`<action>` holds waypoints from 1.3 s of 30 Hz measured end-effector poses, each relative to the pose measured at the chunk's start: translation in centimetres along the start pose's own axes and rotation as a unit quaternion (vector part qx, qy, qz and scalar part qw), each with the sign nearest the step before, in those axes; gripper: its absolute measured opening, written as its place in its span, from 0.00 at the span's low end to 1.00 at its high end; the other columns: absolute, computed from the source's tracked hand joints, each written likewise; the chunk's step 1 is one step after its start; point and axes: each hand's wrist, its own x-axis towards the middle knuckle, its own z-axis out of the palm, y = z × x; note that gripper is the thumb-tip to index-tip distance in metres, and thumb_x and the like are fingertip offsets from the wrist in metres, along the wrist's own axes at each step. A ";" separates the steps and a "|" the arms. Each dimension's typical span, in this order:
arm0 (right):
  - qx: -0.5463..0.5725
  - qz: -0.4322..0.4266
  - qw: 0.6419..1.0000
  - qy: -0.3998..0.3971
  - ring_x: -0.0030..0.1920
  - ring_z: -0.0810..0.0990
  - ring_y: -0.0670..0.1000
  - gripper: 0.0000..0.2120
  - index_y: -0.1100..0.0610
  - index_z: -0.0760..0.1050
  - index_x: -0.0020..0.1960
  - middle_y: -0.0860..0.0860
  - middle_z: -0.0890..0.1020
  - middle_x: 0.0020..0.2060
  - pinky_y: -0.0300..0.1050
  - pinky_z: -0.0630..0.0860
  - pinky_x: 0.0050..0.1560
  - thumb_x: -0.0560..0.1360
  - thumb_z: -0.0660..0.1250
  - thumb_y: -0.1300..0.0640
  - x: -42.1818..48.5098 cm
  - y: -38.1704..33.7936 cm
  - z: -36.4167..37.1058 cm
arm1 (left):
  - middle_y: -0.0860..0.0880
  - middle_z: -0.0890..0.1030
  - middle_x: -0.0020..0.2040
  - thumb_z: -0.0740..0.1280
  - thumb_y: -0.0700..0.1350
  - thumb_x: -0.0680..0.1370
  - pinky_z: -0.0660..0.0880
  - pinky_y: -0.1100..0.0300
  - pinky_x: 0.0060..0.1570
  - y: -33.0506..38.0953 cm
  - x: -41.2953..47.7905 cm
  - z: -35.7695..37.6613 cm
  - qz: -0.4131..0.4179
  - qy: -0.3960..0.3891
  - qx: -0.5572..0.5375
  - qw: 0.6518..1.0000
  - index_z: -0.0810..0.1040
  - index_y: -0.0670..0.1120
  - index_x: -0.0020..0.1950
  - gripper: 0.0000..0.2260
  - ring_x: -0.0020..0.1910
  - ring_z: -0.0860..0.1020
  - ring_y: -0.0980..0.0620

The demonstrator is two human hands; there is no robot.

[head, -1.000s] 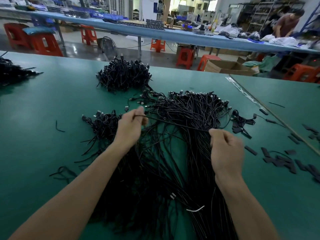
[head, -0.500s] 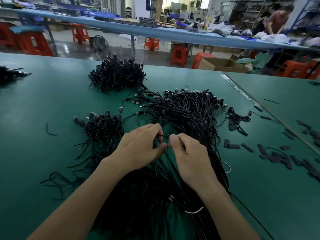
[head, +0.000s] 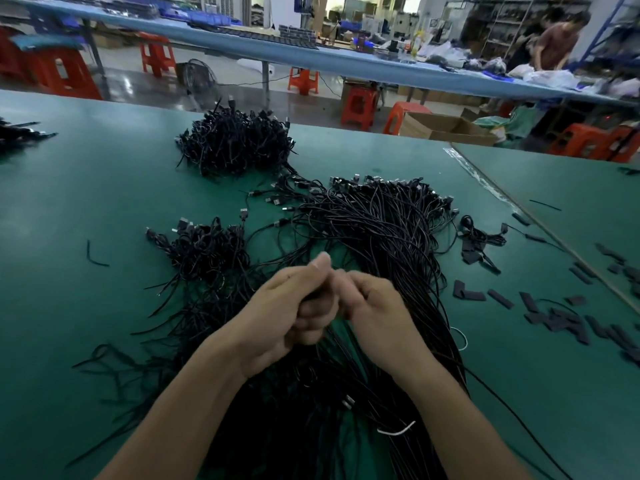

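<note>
Box (head: 446, 128): open cardboard, on the floor past the far right edge of the table (head: 69, 202); contents out of sight.
Bins (head: 207, 17): blue, in a row on the far bench (head: 346, 69); contents too small to tell.
Left hand (head: 287, 317): fingers curled tight round a black cable (head: 311, 297), thumb raised.
Right hand (head: 377, 313): pressed against the left, fingertips closed in a pinch on the same cable; tips blurred.
Cable: caught where the two hands meet, a dark strand showing inside the left fist, above the near middle of the table.
Heap (head: 381, 244): loose black cables fanned out under both hands, plugs at the far end.
Far pile (head: 235, 147): coiled bundles, well beyond the hands, left of centre.
Left pile (head: 204, 247): smaller cluster of bundles, just left of the heap.
Strips (head: 554, 317): short black pieces scattered on the right.
Tie (head: 396, 430): white, lying on the heap between the forearms.
</note>
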 end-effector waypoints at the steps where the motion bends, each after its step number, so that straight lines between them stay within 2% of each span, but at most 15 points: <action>1: -0.020 0.011 1.000 -0.019 0.29 0.68 0.52 0.17 0.49 0.79 0.39 0.51 0.75 0.29 0.52 0.69 0.32 0.83 0.59 0.50 -0.2 0.0 0.1 | 0.55 0.62 0.27 0.60 0.60 0.79 0.58 0.65 0.24 0.1 0.1 0.1 0.013 0.022 -0.048 0.999 0.85 0.45 0.44 0.22 0.26 0.58 0.57; 3: -0.064 0.019 0.997 -0.050 0.26 0.64 0.46 0.19 0.44 0.75 0.34 0.46 0.71 0.25 0.48 0.63 0.28 0.83 0.60 0.52 -0.8 0.0 0.4 | 0.55 0.63 0.28 0.59 0.58 0.80 0.58 0.66 0.23 0.2 0.3 0.1 0.038 0.070 -0.117 0.990 0.86 0.46 0.46 0.21 0.25 0.59 0.58; 5: -0.079 0.014 0.992 -0.094 0.24 0.62 0.43 0.20 0.45 0.73 0.32 0.44 0.68 0.23 0.40 0.60 0.25 0.83 0.60 0.53 -1.5 -0.1 0.8 | 0.54 0.64 0.29 0.57 0.57 0.79 0.59 0.66 0.23 0.4 0.4 -0.1 0.061 0.120 -0.154 0.979 0.87 0.46 0.48 0.21 0.26 0.60 0.58; 8: -0.074 0.005 0.989 -0.132 0.23 0.63 0.43 0.18 0.54 0.72 0.34 0.43 0.69 0.23 0.38 0.60 0.24 0.82 0.62 0.54 -2.3 -0.8 1.0 | 0.53 0.71 0.33 0.58 0.56 0.78 0.69 0.65 0.29 0.5 0.5 -0.1 0.097 0.162 -0.141 0.972 0.87 0.47 0.52 0.21 0.31 0.68 0.57; 10: -0.103 -0.032 0.988 -0.114 0.26 0.67 0.45 0.16 0.58 0.73 0.36 0.45 0.72 0.26 0.40 0.65 0.27 0.81 0.62 0.54 -2.2 -1.4 0.7 | 0.51 0.79 0.36 0.57 0.54 0.80 0.76 0.64 0.38 0.1 0.4 -0.2 0.125 0.189 -0.037 0.973 0.86 0.46 0.53 0.20 0.36 0.77 0.56; 12: -0.127 -0.072 0.986 -0.074 0.32 0.73 0.47 0.14 0.58 0.76 0.38 0.47 0.76 0.32 0.44 0.71 0.33 0.81 0.63 0.54 -1.9 -2.1 0.2 | 0.50 0.84 0.40 0.55 0.50 0.83 0.78 0.65 0.42 -0.1 0.4 -0.2 0.135 0.221 0.153 0.954 0.84 0.46 0.52 0.18 0.40 0.82 0.56; 15: -0.114 -0.095 0.989 -0.004 0.37 0.78 0.44 0.11 0.52 0.78 0.41 0.46 0.79 0.36 0.39 0.75 0.37 0.80 0.66 0.51 -1.3 -2.7 -0.7 | 0.47 0.83 0.37 0.55 0.51 0.84 0.77 0.56 0.36 -0.3 0.2 0.3 0.085 0.171 0.335 0.923 0.82 0.43 0.45 0.21 0.35 0.80 0.52; 19: -0.075 -0.098 0.992 0.040 0.32 0.75 0.42 0.10 0.49 0.79 0.38 0.43 0.79 0.32 0.33 0.71 0.35 0.76 0.70 0.48 -0.3 -2.5 -2.1 | 0.50 0.73 0.24 0.54 0.59 0.83 0.66 0.65 0.24 0.3 -0.1 0.5 -0.036 0.099 0.226 0.968 0.80 0.48 0.33 0.26 0.22 0.68 0.54; 22: -0.024 -0.065 0.996 0.047 0.33 0.75 0.46 0.10 0.49 0.80 0.38 0.48 0.81 0.33 0.45 0.74 0.36 0.76 0.70 0.47 0.3 -1.9 -2.1 | 0.49 0.61 0.24 0.55 0.64 0.80 0.58 0.65 0.24 0.7 -0.3 0.4 -0.058 0.061 0.176 0.981 0.75 0.48 0.30 0.27 0.23 0.58 0.54; 25: 0.005 -0.026 0.999 0.037 0.33 0.73 0.50 0.15 0.52 0.80 0.39 0.53 0.79 0.31 0.54 0.72 0.36 0.77 0.66 0.44 0.6 -1.2 -0.9 | 0.51 0.59 0.25 0.54 0.65 0.79 0.56 0.65 0.22 0.8 -0.5 0.4 -0.078 0.060 0.145 0.984 0.69 0.48 0.30 0.26 0.22 0.56 0.55; 28: 0.011 0.005 0.999 0.034 0.28 0.63 0.47 0.25 0.59 0.77 0.38 0.50 0.69 0.27 0.47 0.61 0.29 0.76 0.59 0.39 0.5 -1.0 0.1 | 0.54 0.60 0.23 0.56 0.58 0.80 0.57 0.66 0.20 0.9 -0.1 0.3 -0.049 0.089 0.017 0.995 0.70 0.48 0.28 0.23 0.20 0.58 0.57; 30: -0.014 0.022 1.000 0.011 0.28 0.62 0.47 0.23 0.55 0.77 0.36 0.50 0.68 0.27 0.44 0.60 0.29 0.78 0.58 0.39 0.3 -0.8 0.4 | 0.53 0.65 0.24 0.57 0.54 0.81 0.61 0.66 0.21 1.1 0.0 0.0 -0.007 0.096 -0.092 0.991 0.76 0.47 0.31 0.22 0.20 0.63 0.58; 33: -0.056 0.032 0.996 -0.063 0.26 0.62 0.46 0.22 0.47 0.73 0.30 0.46 0.67 0.25 0.43 0.59 0.27 0.83 0.60 0.47 -0.3 -0.9 0.8 | 0.50 0.78 0.32 0.58 0.53 0.80 0.74 0.65 0.28 1.4 0.1 -0.2 0.045 0.105 -0.165 0.980 0.86 0.43 0.45 0.20 0.29 0.76 0.55; 36: -0.111 0.000 0.987 -0.118 0.25 0.63 0.45 0.19 0.56 0.72 0.34 0.46 0.68 0.24 0.44 0.61 0.26 0.82 0.61 0.52 -1.0 -1.7 0.8 | 0.43 0.85 0.51 0.59 0.51 0.79 0.81 0.61 0.46 0.9 0.5 -0.4 0.100 0.142 -0.183 0.968 0.83 0.39 0.58 0.20 0.51 0.85 0.48; 39: -0.166 -0.049 0.980 -0.102 0.30 0.71 0.45 0.16 0.57 0.75 0.38 0.45 0.75 0.30 0.44 0.70 0.32 0.81 0.62 0.52 -1.2 -2.8 0.4 | 0.46 0.85 0.56 0.56 0.47 0.84 0.79 0.61 0.56 0.0 0.7 -0.7 0.158 0.256 0.037 0.953 0.79 0.44 0.62 0.15 0.58 0.83 0.51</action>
